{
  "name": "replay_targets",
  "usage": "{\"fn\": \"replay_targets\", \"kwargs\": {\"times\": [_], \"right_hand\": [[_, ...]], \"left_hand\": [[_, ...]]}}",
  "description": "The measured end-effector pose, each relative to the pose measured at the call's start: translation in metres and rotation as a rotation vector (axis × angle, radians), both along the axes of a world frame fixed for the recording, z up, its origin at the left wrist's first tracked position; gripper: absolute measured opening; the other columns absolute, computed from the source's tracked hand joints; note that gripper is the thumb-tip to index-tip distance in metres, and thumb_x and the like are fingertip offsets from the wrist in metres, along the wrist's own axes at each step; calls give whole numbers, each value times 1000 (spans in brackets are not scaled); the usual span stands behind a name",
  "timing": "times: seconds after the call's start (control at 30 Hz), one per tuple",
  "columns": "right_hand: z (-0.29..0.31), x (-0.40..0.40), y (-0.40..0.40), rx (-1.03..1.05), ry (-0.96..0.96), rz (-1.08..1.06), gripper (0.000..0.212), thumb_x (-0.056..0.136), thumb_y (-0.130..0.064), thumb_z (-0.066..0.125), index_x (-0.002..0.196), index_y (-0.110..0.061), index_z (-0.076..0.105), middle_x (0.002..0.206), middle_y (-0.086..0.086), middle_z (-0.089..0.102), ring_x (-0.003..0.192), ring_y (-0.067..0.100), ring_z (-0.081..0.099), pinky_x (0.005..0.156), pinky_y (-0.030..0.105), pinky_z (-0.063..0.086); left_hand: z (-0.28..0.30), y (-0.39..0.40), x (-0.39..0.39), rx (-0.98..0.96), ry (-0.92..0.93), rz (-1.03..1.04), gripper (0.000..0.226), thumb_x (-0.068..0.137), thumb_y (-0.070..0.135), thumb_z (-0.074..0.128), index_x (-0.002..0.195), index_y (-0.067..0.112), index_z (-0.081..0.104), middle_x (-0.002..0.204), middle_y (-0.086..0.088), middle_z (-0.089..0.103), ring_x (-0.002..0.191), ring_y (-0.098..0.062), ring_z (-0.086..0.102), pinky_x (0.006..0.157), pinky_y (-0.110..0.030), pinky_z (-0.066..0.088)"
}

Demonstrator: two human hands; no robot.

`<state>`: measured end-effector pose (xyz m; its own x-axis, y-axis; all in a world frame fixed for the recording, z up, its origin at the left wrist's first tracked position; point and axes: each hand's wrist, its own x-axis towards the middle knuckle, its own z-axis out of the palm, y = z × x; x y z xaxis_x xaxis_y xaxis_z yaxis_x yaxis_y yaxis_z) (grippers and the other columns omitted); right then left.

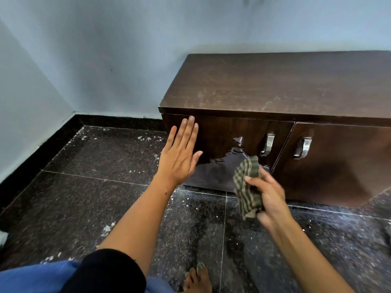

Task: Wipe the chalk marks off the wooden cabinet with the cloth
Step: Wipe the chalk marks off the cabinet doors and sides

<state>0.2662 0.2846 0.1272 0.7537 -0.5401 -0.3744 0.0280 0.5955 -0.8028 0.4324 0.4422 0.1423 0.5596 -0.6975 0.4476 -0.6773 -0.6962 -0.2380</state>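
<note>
Right hand [267, 199] held the checked cloth [248, 187], grip clamped on its middle; cloth bunched above and left of the fingers, just off the wooden cabinet [275, 85] left door [228, 144]. Left hand [179, 153] flat, fingers straight, on the door's left edge. Faint chalk marks [268, 105] on the cabinet top, above the grip.
</note>
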Motion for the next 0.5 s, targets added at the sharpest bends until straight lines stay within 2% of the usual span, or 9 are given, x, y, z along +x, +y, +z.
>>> {"fn": "replay_targets", "kwargs": {"times": [0.07, 0.1, 0.17, 0.2, 0.37, 0.43, 0.5], "right_hand": [[14, 5, 3, -545, -43, -175, 46, 79, 7, 64, 110, -27, 66, 108, -2, 69, 98, 7, 66, 80, 19, 54], [18, 8, 2, -820, -103, -233, 45, 80, 8, 64, 113, -23, 66, 113, -3, 65, 103, 6, 63, 86, 17, 51], [19, 18, -2, -1269, -188, -325, 42, 80, 12, 60, 118, -8, 64, 119, 5, 60, 114, 14, 57, 100, 25, 45], [18, 24, -5, -1417, -194, -359, 42, 81, 13, 58, 119, -3, 63, 121, 10, 59, 116, 20, 56, 104, 30, 43], [4, 52, -14, -1834, -47, -370, 38, 84, 11, 54, 119, -1, 63, 122, 16, 61, 113, 34, 58, 101, 49, 43], [-6, 58, -17, -1951, 44, -360, 45, 81, 14, 56, 122, -3, 62, 126, 14, 60, 116, 35, 56, 105, 50, 35], [-16, 59, -19, -2030, 79, -314, 48, 83, 12, 47, 127, -4, 58, 133, 13, 56, 124, 34, 50, 110, 47, 26]], "left_hand": [[-2, -1, 1, -13, -1, -3, 65, 98, 42, 19, 149, 2, 8, 156, -14, -2, 146, -27, 2, 119, -42, 3], [-3, -2, 1, -21, -1, -9, 65, 98, 41, 19, 149, 2, 8, 156, -14, -1, 146, -27, 2, 119, -42, 4], [-5, -3, 3, -30, -5, -16, 65, 99, 41, 20, 148, 1, 9, 156, -14, 0, 146, -27, 2, 119, -42, 4], [-7, -4, 4, -34, -9, -17, 65, 99, 41, 21, 148, 1, 9, 156, -15, 0, 146, -27, 2, 119, -42, 4], [-11, -9, 4, -69, -20, -12, 65, 99, 41, 21, 148, -1, 11, 155, -16, 1, 145, -28, 5, 119, -42, 5], [-13, -10, 4, -85, -18, -19, 65, 99, 41, 21, 147, -1, 11, 155, -16, 1, 145, -28, 6, 119, -42, 6], [-13, -10, 5, -90, -17, -24, 65, 99, 41, 21, 147, -1, 10, 154, -16, 1, 145, -28, 6, 119, -41, 6]]}}
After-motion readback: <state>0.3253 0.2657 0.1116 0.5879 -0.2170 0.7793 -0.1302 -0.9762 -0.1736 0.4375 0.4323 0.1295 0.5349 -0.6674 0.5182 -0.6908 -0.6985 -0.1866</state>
